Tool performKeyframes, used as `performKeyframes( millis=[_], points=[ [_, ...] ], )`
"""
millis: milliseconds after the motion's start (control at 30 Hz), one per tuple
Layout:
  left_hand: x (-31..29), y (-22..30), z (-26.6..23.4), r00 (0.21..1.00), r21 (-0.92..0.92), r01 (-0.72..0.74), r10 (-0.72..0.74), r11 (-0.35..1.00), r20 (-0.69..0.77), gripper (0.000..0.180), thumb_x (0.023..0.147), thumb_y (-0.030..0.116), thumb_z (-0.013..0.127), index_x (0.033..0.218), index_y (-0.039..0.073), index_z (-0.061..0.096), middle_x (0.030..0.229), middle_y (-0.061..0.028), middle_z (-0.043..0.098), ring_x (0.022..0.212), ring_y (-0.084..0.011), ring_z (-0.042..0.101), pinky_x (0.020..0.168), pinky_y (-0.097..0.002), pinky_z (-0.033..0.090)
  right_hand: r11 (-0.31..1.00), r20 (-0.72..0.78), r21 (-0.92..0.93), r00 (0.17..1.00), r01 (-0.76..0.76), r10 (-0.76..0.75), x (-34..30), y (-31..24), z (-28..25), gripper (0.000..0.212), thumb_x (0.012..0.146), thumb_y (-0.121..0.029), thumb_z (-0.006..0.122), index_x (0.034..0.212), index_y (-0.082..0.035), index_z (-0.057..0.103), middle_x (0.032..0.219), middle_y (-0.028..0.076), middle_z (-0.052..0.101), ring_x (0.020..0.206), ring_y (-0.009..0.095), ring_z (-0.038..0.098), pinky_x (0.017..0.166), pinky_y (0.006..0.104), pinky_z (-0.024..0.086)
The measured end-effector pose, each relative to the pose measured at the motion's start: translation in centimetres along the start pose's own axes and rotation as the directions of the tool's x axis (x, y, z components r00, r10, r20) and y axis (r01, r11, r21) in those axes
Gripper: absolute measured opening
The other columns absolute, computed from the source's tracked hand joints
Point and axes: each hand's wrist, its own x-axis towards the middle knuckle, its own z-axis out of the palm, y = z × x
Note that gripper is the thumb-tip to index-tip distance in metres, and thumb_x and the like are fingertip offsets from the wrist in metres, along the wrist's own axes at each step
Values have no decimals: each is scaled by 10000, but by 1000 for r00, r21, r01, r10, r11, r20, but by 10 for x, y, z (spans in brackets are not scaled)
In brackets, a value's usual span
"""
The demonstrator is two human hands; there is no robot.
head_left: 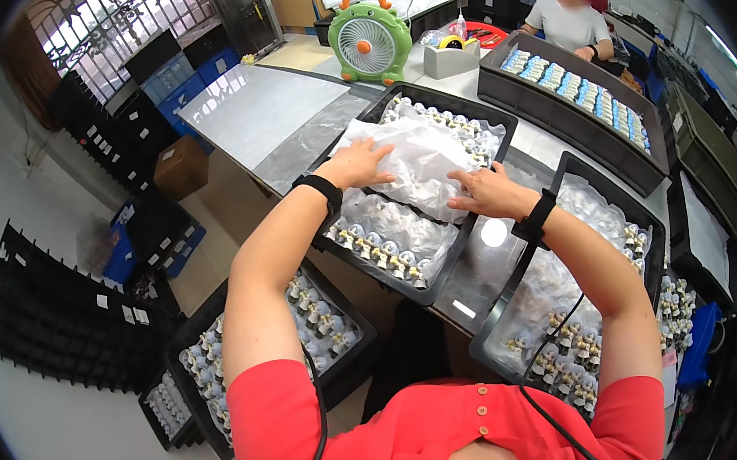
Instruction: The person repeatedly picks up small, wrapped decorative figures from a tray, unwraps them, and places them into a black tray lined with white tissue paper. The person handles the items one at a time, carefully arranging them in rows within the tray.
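A translucent white sheet [419, 156] lies crumpled over the middle of a black tray [435, 294] on the table. My left hand [360, 163] rests on the sheet's left part, its fingers stretched out. On the sheet's right edge is my right hand [491, 192], fingers spread and slightly bent, near the tray's right rim. Rows of small white-and-gold figurines [388, 253] show along the tray's near side, with more figurines [465, 127] along its far side. The sheet hides whatever lies under its middle.
To the right stands another black tray [492, 342] of figurines and film; a lower tray [358, 348] sits left of me. A green fan [368, 42], a tape dispenser [451, 58] and a tray of blue-and-white pieces [542, 93] are farther back. A person [569, 29] sits across.
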Motion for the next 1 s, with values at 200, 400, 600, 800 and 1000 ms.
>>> performKeyframes(
  millis=[200,400,600,800,1000],
  points=[
    [11,-15,11,952,-159,224,-181,961,248,904,728,633,599,1391,92,310,1378,-264,323,1248,-418,371,1011,-448,350,989,-59,-141,997,-51,43,6,6,2,614,778,-575,576,1143,-82,605,1203,178,525,1171,379,441,962,534,298],
    [30,-12,25,948,-123,237,-201,964,248,1052,599,683,672,1368,47,338,1383,-341,270,1246,-453,369,1020,-467,342,998,-26,56,999,38,-37,-10,29,-17,630,772,-602,572,1166,-112,606,1206,159,552,1138,325,501,937,456,366],
    [21,-3,-2,959,-114,258,-241,959,148,524,739,486,665,878,-20,672,1004,-242,611,990,-346,576,798,-385,457,962,-77,224,981,-156,177,-109,82,-98,499,841,-365,629,1199,-28,545,1098,196,612,1024,281,591,880,336,463],
    [32,29,15,957,-239,-7,-63,971,-282,437,778,410,658,1015,45,624,942,-211,610,1021,-350,557,858,-411,438,790,-172,68,773,-609,611,-207,194,-95,535,738,-375,662,1096,17,599,1051,214,628,1009,320,597,862,357,462],
    [40,45,-11,967,9,213,-210,977,-145,405,771,395,630,1026,81,645,1037,-172,636,992,-354,589,915,-564,361,628,-196,-40,622,-777,758,-214,236,-45,726,556,-241,807,1119,46,451,1035,275,602,1004,394,582,829,418,485]
  ],
)
